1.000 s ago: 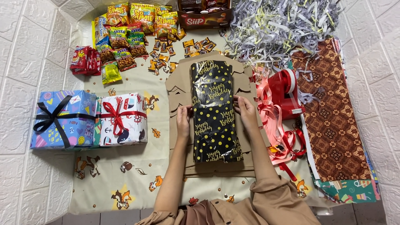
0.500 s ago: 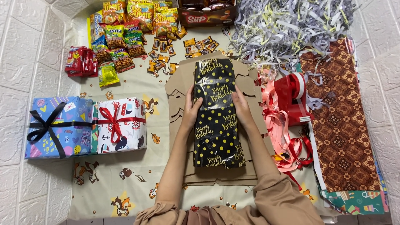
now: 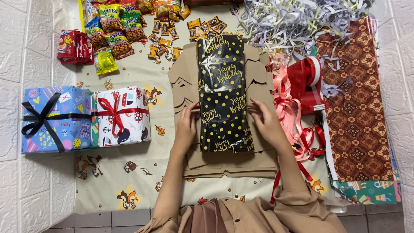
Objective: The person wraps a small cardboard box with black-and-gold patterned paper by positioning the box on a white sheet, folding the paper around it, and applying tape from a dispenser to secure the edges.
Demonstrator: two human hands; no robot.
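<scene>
A long box wrapped in glossy black paper with gold dots and lettering [image 3: 224, 92] lies on a stack of flat brown cardboard pieces [image 3: 228, 162] in the middle. My left hand [image 3: 186, 125] rests at its left edge, fingertips touching the wrap. My right hand [image 3: 265, 121] lies against its right edge, fingers spread on the wrap and cardboard. Neither hand grips anything.
Two wrapped gifts sit at left: a blue one with black ribbon [image 3: 56, 118] and a white one with red ribbon [image 3: 123, 115]. Snack packets [image 3: 114, 30] and small candies lie at the top. Shredded paper [image 3: 297, 21], a red tape dispenser [image 3: 306, 84], pink-red ribbon [image 3: 293, 116] and brown patterned wrapping sheets [image 3: 355, 103] lie at right.
Both hands slid down along the black box's sides, from its upper part to its middle. The camera view moved closer and shifted slightly.
</scene>
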